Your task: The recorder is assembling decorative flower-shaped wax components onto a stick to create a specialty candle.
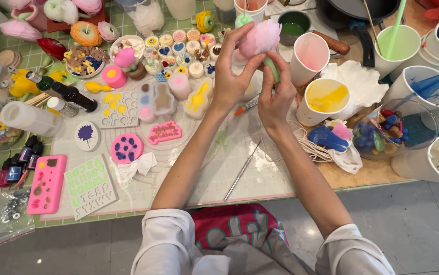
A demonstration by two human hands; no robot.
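I hold a pink flower-shaped wax piece [260, 36] up above the bench [260, 175], between both hands. My left hand [233, 71] is closed around its left and lower side, thumb and fingertips pinching the petals. My right hand [276, 94] is closed on the green stem [272, 69] that runs down from the flower, fingers wrapped about it from the right. The two hands are touching or very nearly so at the stem. Directly below them on the bench lies a thin metal rod [243, 170], set diagonally, with a coil of white wick string [308, 147] just to its right. To the right of my hands stand a paper cup with a pink-stained inside [309, 57] and a cup of yellow wax [325, 101]; a white shell-shaped dish [354, 81] sits between these and further cups. To the left lie silicone moulds: a pink round one [126, 148], a pink rectangular one [47, 184] near the bench edge, and a pale letter mould [91, 187] beside it. A tray of small decorated candles [181, 51] stands behind my left hand.
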